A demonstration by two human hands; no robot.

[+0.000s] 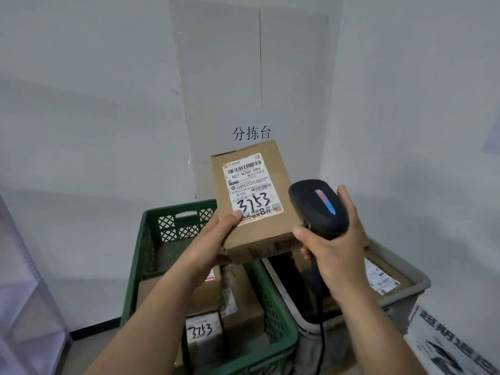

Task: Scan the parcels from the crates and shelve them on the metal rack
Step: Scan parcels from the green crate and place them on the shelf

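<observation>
The floor (78, 353) shows as a grey strip at the lower left of the frame. On it stands a green lattice crate (173, 226) at lower centre, with a grey crate (422, 282) just beside it to the right and a white printed box (446, 345) in the lower right corner. A metal rack (25, 255) stands at the left edge

Left hand (213, 239), right hand (335, 254) bare (nails short).

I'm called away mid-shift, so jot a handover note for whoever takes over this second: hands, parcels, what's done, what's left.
Left hand grips a cardboard parcel, label up, above the green crate.
Right hand holds the black scanner beside the label.
More parcels lie in the green crate and the grey crate.
Done: this parcel lifted out.
Left: confirm its scan, shelve it, then the rest.
</observation>
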